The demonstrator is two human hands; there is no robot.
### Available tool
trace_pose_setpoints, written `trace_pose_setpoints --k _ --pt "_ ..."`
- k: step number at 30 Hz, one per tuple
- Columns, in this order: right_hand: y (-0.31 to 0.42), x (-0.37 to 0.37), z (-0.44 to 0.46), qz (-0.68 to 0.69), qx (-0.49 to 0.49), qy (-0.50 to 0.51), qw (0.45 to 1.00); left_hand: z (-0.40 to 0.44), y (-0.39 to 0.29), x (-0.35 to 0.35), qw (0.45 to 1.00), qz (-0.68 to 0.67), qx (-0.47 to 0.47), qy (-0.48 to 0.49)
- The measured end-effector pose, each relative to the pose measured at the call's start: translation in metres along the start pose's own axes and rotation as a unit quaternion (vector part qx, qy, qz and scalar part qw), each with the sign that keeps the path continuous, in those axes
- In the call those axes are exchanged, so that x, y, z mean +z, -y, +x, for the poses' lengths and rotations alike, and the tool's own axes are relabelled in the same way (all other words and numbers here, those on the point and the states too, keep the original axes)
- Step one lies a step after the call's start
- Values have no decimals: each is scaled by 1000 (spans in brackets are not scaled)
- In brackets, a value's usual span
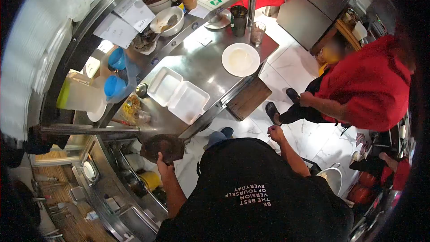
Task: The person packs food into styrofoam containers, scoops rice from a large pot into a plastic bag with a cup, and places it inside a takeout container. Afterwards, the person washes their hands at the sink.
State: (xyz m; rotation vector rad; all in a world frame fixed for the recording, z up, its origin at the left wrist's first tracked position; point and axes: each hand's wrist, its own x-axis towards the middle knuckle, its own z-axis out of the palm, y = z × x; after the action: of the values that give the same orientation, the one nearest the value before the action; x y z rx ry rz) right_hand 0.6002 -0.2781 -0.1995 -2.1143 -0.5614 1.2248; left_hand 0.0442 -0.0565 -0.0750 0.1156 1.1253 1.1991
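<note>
My left hand (pixel 165 165) grips the edge of a dark brown, flat, angular piece (pixel 162 148). Its material is too dark to make out. It is beside the near left corner of the steel counter (pixel 204 58). On that counter an open white foam takeout box (pixel 178 94) lies with both halves facing up. My right hand (pixel 276 133) hangs over the floor with its fingers curled in, and nothing shows in it. Farther along the counter sits a white plate (pixel 240 59) with a pale, thin, round sheet or residue on it.
A co-worker in a red shirt (pixel 369 83) stands at the right. Bowls, including a white bowl (pixel 168 21) with a spoon, line the shelf above the counter. A dark cup (pixel 238 20) and a clear glass (pixel 257 33) stand at the counter's far end. A wooden board (pixel 248 98) juts out below.
</note>
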Motion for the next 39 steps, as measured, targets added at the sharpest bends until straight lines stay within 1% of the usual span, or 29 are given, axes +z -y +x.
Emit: trace_pose_setpoints --k 2,3,6,8,9,10,12,14,15,17,18,20,21,22,23,24,25,26,27,28,29,30,31,32,33,34,36,38,39 --pt "-6 6 6 23 -19 -9 1000 -45 4 18 1000 -4 -13 14" --pt "-8 8 8 8 -22 3 1000 -71 4 33 998 31 -4 57" --pt "-10 10 11 -27 -24 40 999 -127 6 84 995 3 -51 82" --pt "-18 14 16 -31 -12 63 997 -143 9 104 983 144 -11 117" --pt "-28 16 23 -76 -90 67 991 -146 10 118 979 152 -16 132" --pt "-68 21 45 -116 -166 69 977 -149 11 135 976 160 -21 147" --pt "-84 25 50 -133 -181 57 973 -145 15 180 979 50 -83 178" --pt "-63 18 34 -86 -57 31 994 -119 25 207 975 76 -96 187" --pt "-58 15 28 -84 -45 13 995 -105 28 222 971 90 -104 195" --pt "-84 10 30 -151 -150 -27 977 -95 26 269 964 137 -134 183" --pt "-98 7 30 -156 -187 -41 969 -87 27 294 959 162 -149 179" --pt "-127 0 29 -167 -260 -71 948 -19 42 316 947 136 -170 236" --pt "-135 -3 19 -139 -224 -86 961 14 50 326 939 123 -183 263" --pt "-108 -7 -12 7 -99 -81 992 33 55 342 936 143 -152 282" --pt "-77 -12 -47 164 22 -110 980 74 67 356 954 117 -142 236" --pt "-82 -8 -58 133 38 -141 980 102 75 373 963 131 -132 197" --pt "-89 -6 -72 102 58 -170 979 107 77 392 965 153 -104 185" --pt "-111 -2 -82 69 78 -195 975 146 81 397 955 174 -147 192" --pt "-199 19 -67 35 -43 -209 976 197 86 395 950 213 -153 167" --pt "-174 22 -97 85 74 -194 974 211 90 401 953 184 -136 196" --pt "-232 44 -101 49 140 -196 969 228 82 394 791 533 84 289" --pt "-285 65 -107 14 204 -194 959 244 75 388 495 773 333 216" --pt "-252 73 -137 37 223 -211 951 283 82 381 520 757 326 226" --pt "-207 83 -166 59 240 -225 942 269 78 393 545 764 271 217" --pt "-195 100 -185 43 228 -244 942 249 73 408 566 769 216 204" --pt "-187 118 -203 26 216 -260 941 271 64 411 285 884 288 232" --pt "-154 143 -224 198 254 -246 914 319 80 417 544 819 171 63" --pt "-159 176 -237 222 243 -251 910 328 98 421 620 762 186 -37" --pt "-165 197 -234 162 216 -263 926 326 107 419 586 765 265 -39"
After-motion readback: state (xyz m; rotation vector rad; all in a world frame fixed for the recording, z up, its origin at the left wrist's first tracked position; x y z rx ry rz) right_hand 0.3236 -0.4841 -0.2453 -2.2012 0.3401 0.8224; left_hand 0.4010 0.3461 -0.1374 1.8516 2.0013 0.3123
